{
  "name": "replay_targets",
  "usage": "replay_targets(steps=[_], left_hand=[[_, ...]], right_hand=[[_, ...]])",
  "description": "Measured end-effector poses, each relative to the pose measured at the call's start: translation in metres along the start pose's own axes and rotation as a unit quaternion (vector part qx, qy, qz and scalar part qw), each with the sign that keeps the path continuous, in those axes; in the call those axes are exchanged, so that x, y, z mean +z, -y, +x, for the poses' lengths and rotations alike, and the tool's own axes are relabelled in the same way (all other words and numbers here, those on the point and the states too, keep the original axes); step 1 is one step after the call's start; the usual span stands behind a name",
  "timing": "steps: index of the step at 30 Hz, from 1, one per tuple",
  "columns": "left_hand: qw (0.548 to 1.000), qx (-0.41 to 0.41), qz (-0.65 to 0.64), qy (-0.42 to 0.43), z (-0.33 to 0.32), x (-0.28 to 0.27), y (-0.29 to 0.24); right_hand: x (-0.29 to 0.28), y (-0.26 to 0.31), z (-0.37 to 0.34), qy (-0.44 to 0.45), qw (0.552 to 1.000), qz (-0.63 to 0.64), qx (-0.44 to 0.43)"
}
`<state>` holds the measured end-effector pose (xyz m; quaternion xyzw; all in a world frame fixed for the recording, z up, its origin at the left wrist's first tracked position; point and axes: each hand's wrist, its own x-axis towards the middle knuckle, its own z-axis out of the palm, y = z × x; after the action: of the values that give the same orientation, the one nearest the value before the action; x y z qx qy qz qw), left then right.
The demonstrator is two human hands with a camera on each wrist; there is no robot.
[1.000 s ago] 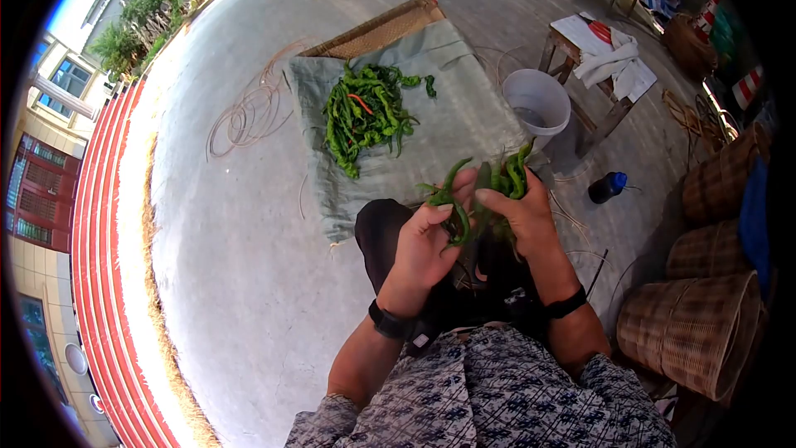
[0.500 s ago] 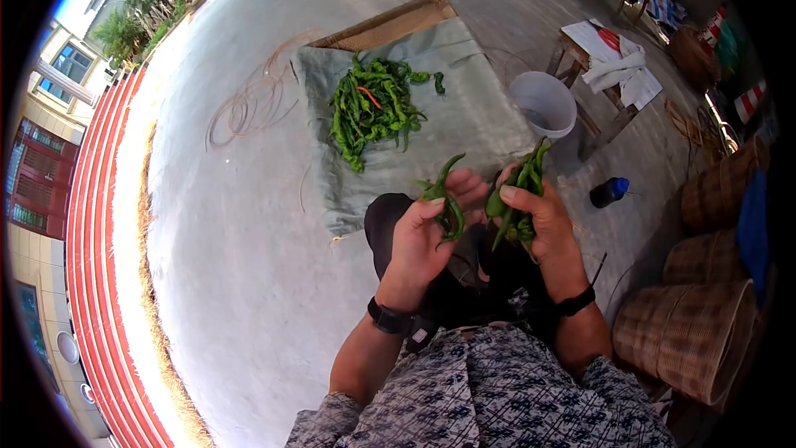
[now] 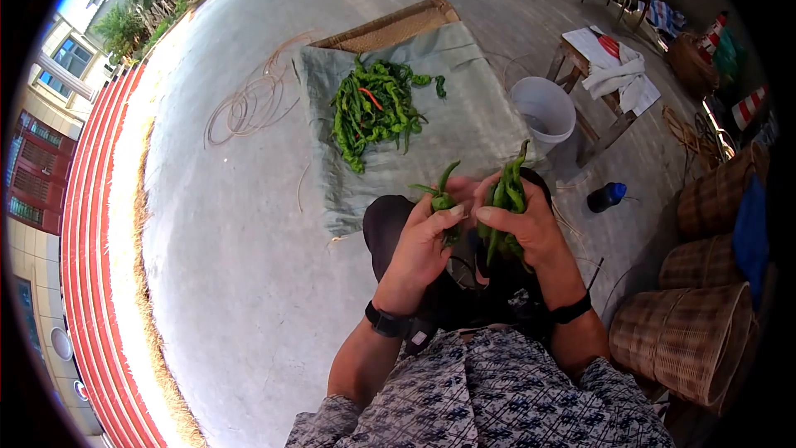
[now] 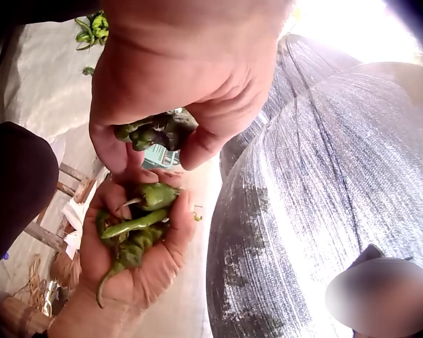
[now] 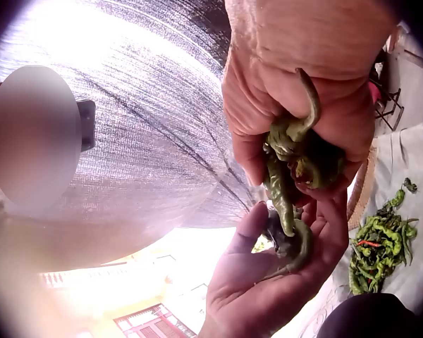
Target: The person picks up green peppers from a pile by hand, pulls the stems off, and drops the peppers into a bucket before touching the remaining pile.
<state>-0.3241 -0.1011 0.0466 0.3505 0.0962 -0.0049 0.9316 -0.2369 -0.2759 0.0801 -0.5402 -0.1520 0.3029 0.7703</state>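
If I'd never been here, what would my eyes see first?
Probably the pile of green peppers with a bright red pepper in it, on the grey cloth. Next, maybe the left hand and right hand near the middle, holding more peppers. Red steps line the head view's left side.

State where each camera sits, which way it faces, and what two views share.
Head: worn on the head, facing forward and down at the left hand and right hand; forearms, shirt and dark-clad legs show.
Left wrist: on that wrist, looking at the left hand's peppers; both hands and part of a leg show.
Right wrist: on that wrist, looking at the right hand's peppers; both hands and part of a leg show.
Shared: both wrist views catch at least part of the pepper pile.
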Motion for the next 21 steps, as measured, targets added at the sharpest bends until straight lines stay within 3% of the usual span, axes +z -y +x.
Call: replay_targets(steps=[9, 12, 14, 15, 18, 21], left_hand=[[0.957, 0.127, 0.26, -0.016, 0.001, 0.002, 0.011], [0.893, 0.133, 0.429, 0.021, -0.002, 0.006, 0.004], [0.897, 0.118, 0.426, 0.025, -0.007, 0.015, -0.001], [0.899, 0.11, 0.424, 0.027, -0.008, 0.018, -0.002], [0.974, -0.005, 0.225, 0.019, -0.006, 0.013, 0.003], [0.986, 0.002, 0.157, 0.05, 0.001, 0.013, 0.005]], right_hand=[[0.005, -0.005, 0.002, -0.029, 0.975, -0.22, -0.021], [0.012, 0.0, 0.002, -0.017, 0.956, -0.292, -0.035], [0.015, 0.009, 0.001, -0.012, 0.937, -0.348, -0.029], [0.012, 0.006, 0.001, -0.015, 0.949, -0.314, -0.025], [0.001, -0.006, 0.002, -0.02, 0.976, -0.217, -0.004], [-0.009, -0.008, 0.002, -0.02, 0.988, -0.154, 0.02]])
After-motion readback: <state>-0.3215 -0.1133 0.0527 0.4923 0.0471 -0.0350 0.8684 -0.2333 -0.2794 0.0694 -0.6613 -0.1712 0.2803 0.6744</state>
